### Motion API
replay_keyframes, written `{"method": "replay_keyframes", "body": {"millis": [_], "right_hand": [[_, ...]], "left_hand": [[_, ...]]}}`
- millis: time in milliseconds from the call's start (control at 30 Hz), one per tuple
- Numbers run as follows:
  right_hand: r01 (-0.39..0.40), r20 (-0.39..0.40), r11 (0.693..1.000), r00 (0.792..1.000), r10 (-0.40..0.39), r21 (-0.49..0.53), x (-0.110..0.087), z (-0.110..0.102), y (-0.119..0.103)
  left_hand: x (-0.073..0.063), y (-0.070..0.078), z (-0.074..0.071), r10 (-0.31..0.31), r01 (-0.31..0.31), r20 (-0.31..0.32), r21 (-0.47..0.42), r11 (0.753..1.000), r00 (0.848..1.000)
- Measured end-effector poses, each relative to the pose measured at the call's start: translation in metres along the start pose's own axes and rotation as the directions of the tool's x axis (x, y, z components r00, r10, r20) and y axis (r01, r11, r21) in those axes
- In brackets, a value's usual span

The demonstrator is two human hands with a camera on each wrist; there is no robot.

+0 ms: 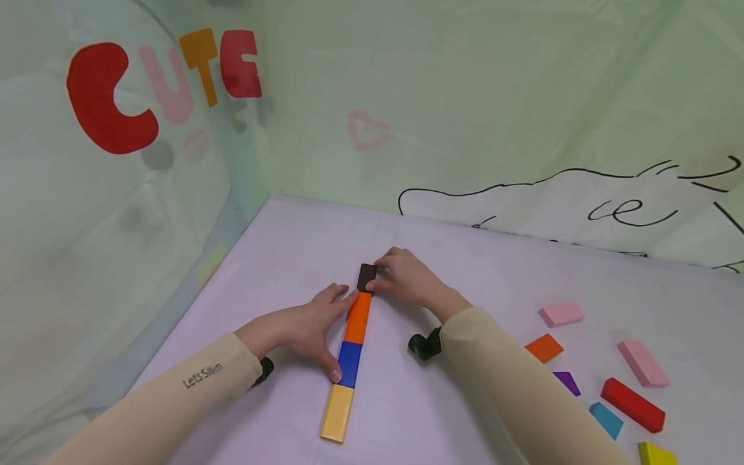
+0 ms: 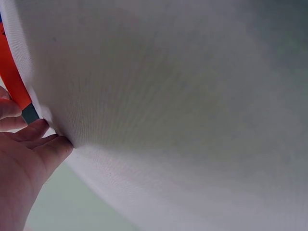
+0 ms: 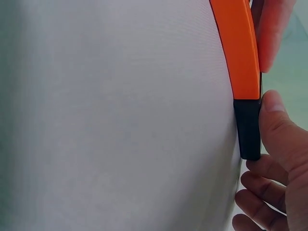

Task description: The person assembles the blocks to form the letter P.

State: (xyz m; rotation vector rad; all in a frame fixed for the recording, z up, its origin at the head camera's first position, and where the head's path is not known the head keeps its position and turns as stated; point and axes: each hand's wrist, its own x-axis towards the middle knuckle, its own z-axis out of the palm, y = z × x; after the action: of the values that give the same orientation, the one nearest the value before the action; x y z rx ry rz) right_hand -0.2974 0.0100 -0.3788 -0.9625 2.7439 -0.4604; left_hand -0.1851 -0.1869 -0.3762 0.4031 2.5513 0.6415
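Observation:
A row of blocks lies end to end: black block (image 1: 367, 278), orange block (image 1: 358, 320), blue block (image 1: 350, 363) and tan block (image 1: 338, 414). My right hand (image 1: 405, 278) holds the black one at the row's far end. In the right wrist view the thumb (image 3: 274, 110) lies along its side, with curled fingers around the end. On the row's left side, my left hand (image 1: 316, 323) is spread, the thumb tip at the blue block's edge and a fingertip where orange meets black. The left wrist view catches part of the orange block (image 2: 12, 72).
To the right lie a pink block (image 1: 561, 314), another pink block (image 1: 644, 363), an orange block (image 1: 544, 348), a purple block (image 1: 566, 382), a red block (image 1: 633, 405), a teal block (image 1: 606, 420) and a yellow block (image 1: 657, 454). Fabric walls (image 1: 325, 129) enclose the table's back and left.

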Motion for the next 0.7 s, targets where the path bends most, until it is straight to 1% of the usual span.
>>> {"method": "replay_keyframes", "body": {"millis": [300, 467, 700], "right_hand": [[-0.005, 0.002, 1.000, 1.000, 0.005, -0.005, -0.0002, 0.0011, 0.0003], [0.004, 0.005, 1.000, 1.000, -0.004, -0.008, -0.0010, 0.0014, 0.0016], [-0.008, 0.028, 1.000, 1.000, 0.008, 0.010, -0.0018, -0.0006, 0.0015]], "left_hand": [[-0.0002, -0.0002, -0.0007, 0.007, -0.007, 0.003, 0.003, 1.000, 1.000], [-0.0006, 0.0005, -0.0012, 0.000, 0.000, 0.006, 0.007, 1.000, 1.000], [-0.0017, 0.0015, -0.0021, -0.001, 0.001, 0.009, -0.003, 1.000, 1.000]]}}
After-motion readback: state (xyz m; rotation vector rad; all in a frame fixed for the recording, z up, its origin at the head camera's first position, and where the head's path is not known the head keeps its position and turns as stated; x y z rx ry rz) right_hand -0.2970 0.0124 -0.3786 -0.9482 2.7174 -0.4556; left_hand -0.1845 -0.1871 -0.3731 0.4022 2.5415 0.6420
